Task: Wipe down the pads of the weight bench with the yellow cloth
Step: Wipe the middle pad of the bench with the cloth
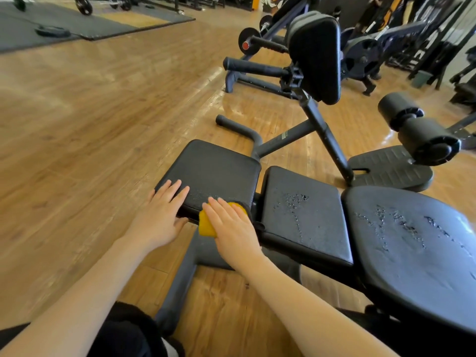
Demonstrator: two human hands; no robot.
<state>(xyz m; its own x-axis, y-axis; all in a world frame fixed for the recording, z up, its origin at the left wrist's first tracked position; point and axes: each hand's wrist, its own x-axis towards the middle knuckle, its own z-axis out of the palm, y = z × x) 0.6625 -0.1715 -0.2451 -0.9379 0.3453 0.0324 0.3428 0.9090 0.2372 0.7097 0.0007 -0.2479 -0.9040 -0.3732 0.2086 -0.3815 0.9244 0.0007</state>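
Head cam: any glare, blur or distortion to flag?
Head view: wide-angle bending at the edges; glare on the floor and the right pad; far racks soft; cloth, both hands (left hand, right hand) sharp; droplets on the middle pad readable.

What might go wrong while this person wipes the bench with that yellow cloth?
Droplets sit on the middle pad and the large pad; if skipped, they likely stay wet and slippery. The right hand presses the yellow cloth right at the near edge of the end pad, so it may slide off. The left hand, flat on that pad's corner, may block the cloth's path.
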